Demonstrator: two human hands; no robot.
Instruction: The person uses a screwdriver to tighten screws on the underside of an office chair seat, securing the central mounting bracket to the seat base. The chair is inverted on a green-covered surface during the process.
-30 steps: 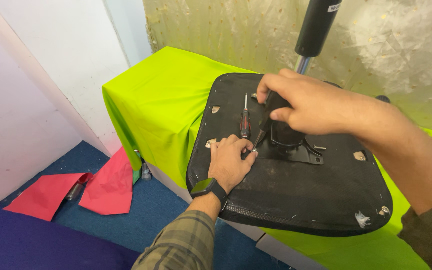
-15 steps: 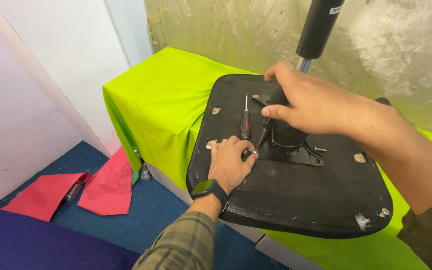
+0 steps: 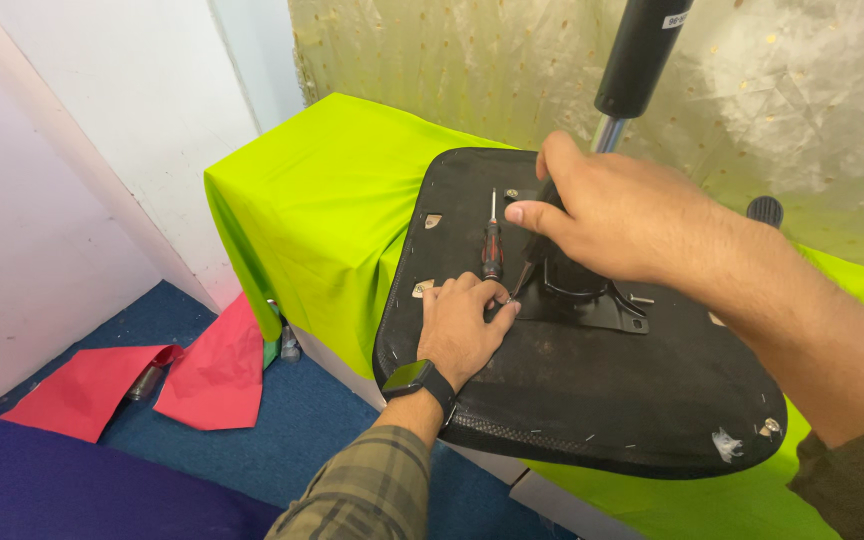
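Observation:
A black chair seat (image 3: 602, 400) lies upside down on a table draped in lime-green cloth (image 3: 322, 190). A dark metal plate (image 3: 592, 300) is fixed at its middle, and a black gas cylinder (image 3: 642, 50) rises from it. My left hand (image 3: 462, 325), a watch (image 3: 412, 378) on its wrist, rests on the seat and pinches a small metal fastener at the plate's near corner. My right hand (image 3: 622, 215) grips a dark tool whose tip slants down to that corner. A red-and-black screwdriver (image 3: 492, 250) lies loose on the seat beside my left hand.
Red paper sheets (image 3: 217, 370) lie on the blue carpet (image 3: 282, 450) left of the table. A white wall stands at the left, and a gold-speckled curtain (image 3: 452, 60) hangs behind. A black knob (image 3: 765, 210) shows past my right wrist.
My right hand has shifted up and slightly right over the plate, bringing the dark tool's tip toward my left fingers. My left hand has stayed in place.

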